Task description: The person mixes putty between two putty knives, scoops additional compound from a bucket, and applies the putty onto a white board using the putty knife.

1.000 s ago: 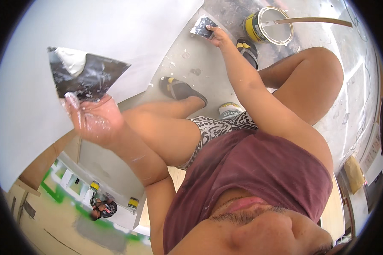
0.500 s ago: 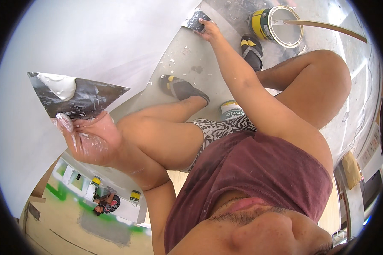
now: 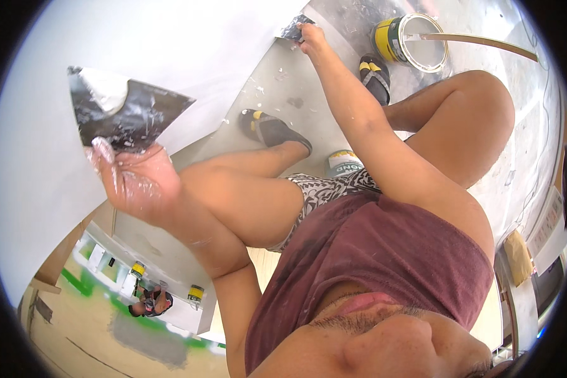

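Note:
My left hand (image 3: 143, 183) is closed round the lower edge of a wide dark metal putty knife (image 3: 138, 113), its blade tilted up. A thick dab of white putty (image 3: 107, 91) sits near the blade's upper left. White smears cover the thumb and palm. At the far end of my outstretched right arm, my right hand (image 3: 312, 39) grips a second, smaller metal putty knife (image 3: 294, 28). That blade lies at the edge of a large white panel (image 3: 189, 44); whether it touches the surface cannot be made out.
A yellow and green bucket (image 3: 390, 39) stands at the far right with a long strip (image 3: 485, 41) reaching across its top. Between my legs is a small can (image 3: 344, 162). White bits dot the grey floor (image 3: 283, 79). Another person (image 3: 154, 302) works at the lower left near yellow cans.
My left hand has risen with its putty knife, which has tipped more upright and drifted slightly right. My right hand has shifted a little farther up and right along the panel's edge.

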{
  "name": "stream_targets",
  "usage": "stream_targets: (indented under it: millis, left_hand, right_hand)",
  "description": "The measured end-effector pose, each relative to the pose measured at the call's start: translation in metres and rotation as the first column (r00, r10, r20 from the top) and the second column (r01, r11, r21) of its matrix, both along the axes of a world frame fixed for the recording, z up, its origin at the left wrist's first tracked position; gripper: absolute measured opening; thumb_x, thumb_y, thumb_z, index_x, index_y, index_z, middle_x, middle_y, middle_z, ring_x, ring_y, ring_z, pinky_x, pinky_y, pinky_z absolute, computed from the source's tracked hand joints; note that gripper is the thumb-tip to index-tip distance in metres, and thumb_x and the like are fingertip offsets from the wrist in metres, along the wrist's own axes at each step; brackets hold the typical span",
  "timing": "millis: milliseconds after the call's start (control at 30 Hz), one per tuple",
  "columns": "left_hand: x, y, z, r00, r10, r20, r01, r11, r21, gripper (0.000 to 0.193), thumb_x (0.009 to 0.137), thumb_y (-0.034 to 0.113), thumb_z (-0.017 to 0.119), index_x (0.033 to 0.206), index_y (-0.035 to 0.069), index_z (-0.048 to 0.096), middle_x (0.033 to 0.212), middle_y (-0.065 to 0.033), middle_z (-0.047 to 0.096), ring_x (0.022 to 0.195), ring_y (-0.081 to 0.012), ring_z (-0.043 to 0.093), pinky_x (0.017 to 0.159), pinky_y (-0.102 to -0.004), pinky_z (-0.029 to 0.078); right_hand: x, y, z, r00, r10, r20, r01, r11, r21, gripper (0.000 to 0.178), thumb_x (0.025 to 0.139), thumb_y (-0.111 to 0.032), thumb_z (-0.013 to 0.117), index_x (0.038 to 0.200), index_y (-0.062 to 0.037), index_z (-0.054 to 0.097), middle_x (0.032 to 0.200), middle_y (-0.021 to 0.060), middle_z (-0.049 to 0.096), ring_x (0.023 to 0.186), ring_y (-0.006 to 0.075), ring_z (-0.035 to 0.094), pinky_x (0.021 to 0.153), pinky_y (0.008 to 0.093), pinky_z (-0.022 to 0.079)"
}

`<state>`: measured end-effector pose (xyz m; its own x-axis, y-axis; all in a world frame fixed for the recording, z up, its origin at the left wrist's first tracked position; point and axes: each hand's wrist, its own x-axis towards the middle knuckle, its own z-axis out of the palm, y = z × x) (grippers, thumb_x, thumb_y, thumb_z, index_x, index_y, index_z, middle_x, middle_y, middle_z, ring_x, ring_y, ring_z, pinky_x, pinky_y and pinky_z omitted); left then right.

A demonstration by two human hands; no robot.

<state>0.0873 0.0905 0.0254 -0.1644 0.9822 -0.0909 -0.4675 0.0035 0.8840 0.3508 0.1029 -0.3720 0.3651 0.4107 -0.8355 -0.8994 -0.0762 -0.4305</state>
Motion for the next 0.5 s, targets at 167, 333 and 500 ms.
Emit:
stream_targets:
  millis: [167, 333, 500]
  left_hand:
    - [0.018, -0.006, 0.01, 0.995, 0.104, -0.003, -0.104, 0.995, -0.007, 0.019, 0.088, 0.009, 0.065, 0.106, 0.003, 0.058, 0.099, -0.0058, 0.064, 0.089, -0.0148, 0.059, 0.081, -0.0316, 0.044]
    - [0.008, -0.005, 0.01, 0.996, -0.059, 0.065, 0.05, 0.99, 0.135, 0.022, 0.088, 0.004, 0.065, 0.107, 0.002, 0.055, 0.1, -0.0078, 0.063, 0.091, -0.0164, 0.06, 0.083, -0.0324, 0.047]
    - [-0.008, -0.007, 0.012, 0.99, -0.063, 0.125, 0.044, 0.988, 0.151, 0.017, 0.089, 0.004, 0.062, 0.104, 0.004, 0.054, 0.095, -0.0057, 0.062, 0.084, -0.0132, 0.059, 0.071, -0.0268, 0.05]
  right_hand:
    - [0.002, 0.019, 0.037, 0.993, -0.029, 0.114, 0.026, 0.999, 0.031, 0.024, 0.089, 0.006, 0.05, 0.113, 0.0072, 0.052, 0.108, 0.0185, 0.061, 0.09, 0.0343, 0.067, 0.076, 0.0545, 0.059]
    - [-0.006, 0.033, 0.094, 0.974, -0.072, 0.214, 0.034, 0.984, 0.173, 0.023, 0.088, 0.008, 0.048, 0.111, 0.0097, 0.05, 0.107, 0.0201, 0.06, 0.092, 0.035, 0.066, 0.077, 0.0562, 0.059]
    - [-0.013, 0.055, 0.143, 0.935, -0.032, 0.354, -0.049, 0.975, 0.219, 0.023, 0.09, 0.001, 0.045, 0.11, 0.0065, 0.055, 0.103, 0.019, 0.062, 0.088, 0.0319, 0.065, 0.073, 0.0493, 0.056]
